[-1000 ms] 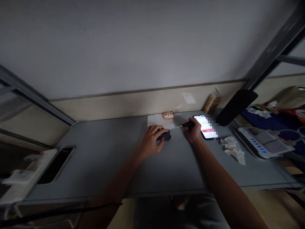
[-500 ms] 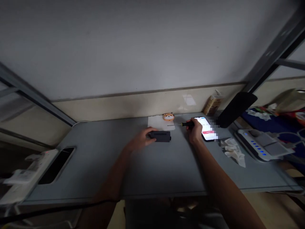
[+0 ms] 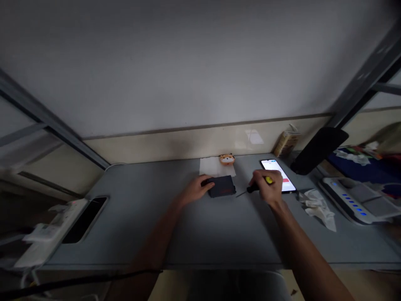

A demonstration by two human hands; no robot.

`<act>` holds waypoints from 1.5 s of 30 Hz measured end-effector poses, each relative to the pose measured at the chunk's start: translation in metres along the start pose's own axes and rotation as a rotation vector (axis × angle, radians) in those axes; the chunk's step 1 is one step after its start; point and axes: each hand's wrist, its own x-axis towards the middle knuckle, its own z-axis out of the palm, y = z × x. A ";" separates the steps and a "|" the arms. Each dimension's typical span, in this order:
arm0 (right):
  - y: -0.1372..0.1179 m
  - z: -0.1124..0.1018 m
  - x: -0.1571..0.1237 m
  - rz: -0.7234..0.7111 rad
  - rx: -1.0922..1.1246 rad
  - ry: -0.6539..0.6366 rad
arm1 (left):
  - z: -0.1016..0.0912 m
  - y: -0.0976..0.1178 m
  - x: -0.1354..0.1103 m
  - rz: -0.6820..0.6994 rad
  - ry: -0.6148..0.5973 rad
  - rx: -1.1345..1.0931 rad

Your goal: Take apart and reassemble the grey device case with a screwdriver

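Grey tabletop (image 3: 194, 244): carries both hands' work, with 12 o'clock toward the wall.
Lit phone (image 3: 287, 184): at 2 o'clock from the right hand (image 3: 268, 184), which partly covers it.
Right grip: fingers curled closed around the handle of a screwdriver (image 3: 250, 189); the dark box (image 3: 222, 187) lies near, toward 9 o'clock.
Left grip: thumb and fingers of the left hand (image 3: 196, 190) pinch the box's 9 o'clock end, parted only by its thickness; this is the nearer hand.
Dark box: between the hands, longer visible side running roughly 9 to 3 o'clock, just below the white paper (image 3: 210, 166).
Screwdriver: aimed toward 8 o'clock.
Shaft tip: just beside the box's 4 o'clock corner; whether touching, cannot tell.
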 end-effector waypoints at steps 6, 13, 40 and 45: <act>0.002 0.015 -0.007 -0.358 -0.172 -0.177 | 0.001 0.000 0.002 0.016 -0.022 0.056; 0.001 0.022 -0.009 -0.613 -0.225 -0.152 | 0.002 0.000 0.002 -0.004 -0.028 0.054; 0.000 0.021 -0.011 -0.602 -0.209 -0.115 | 0.016 0.005 -0.002 0.272 0.136 0.310; -0.001 0.021 -0.010 -0.569 -0.222 -0.129 | 0.018 0.006 -0.004 0.333 0.207 0.344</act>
